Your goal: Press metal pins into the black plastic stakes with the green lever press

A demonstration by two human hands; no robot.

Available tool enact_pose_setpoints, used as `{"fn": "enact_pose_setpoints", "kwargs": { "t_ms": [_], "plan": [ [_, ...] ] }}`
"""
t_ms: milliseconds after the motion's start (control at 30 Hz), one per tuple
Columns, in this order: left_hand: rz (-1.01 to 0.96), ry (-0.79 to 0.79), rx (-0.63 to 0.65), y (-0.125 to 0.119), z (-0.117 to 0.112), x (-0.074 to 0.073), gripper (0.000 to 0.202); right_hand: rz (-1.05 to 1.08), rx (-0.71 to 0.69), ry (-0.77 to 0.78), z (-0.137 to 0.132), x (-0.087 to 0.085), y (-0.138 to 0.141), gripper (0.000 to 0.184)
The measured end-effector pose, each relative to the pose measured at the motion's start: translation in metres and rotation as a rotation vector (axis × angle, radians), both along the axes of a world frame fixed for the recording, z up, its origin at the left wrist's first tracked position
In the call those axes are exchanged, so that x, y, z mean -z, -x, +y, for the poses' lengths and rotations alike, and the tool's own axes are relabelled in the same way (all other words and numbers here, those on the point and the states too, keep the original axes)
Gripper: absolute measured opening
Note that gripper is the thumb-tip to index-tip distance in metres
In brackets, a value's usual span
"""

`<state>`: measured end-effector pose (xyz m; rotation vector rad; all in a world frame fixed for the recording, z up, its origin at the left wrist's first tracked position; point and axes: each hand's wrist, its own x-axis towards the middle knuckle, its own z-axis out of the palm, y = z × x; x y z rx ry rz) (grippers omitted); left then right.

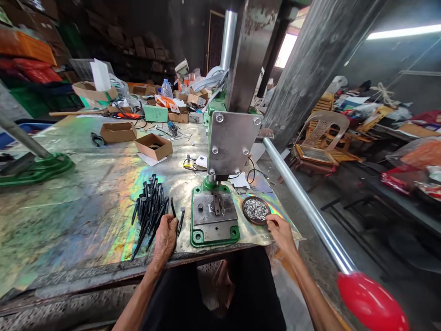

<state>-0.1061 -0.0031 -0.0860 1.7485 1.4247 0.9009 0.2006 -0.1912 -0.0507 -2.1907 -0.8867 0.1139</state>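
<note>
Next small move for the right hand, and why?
Probably pinch one of the small metal pieces: the right hand's fingertips are at the rim of their round dish. The left hand is beside the pile of black parts, across the press. Can't tell whether the right already holds a piece.

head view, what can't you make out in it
Head view, left hand: whether it grips a black tapered piece; the hand hides its own palm.
Head view, right hand: whether it pinches a silver piece; too small.
Head view, lever press: top, cut off by upper edge.
</note>
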Motion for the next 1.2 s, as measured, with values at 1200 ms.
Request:
{"fn": "enact_pose_setpoints", "kwargs": {
  "t_ms": [1200],
  "plan": [
    [-0.951,0.309,-0.138,0.007,-0.031,-0.056,0.025,-0.04,-0.149,-0.006,0.022,0.035,-0.033,0.029]
  ]
}}
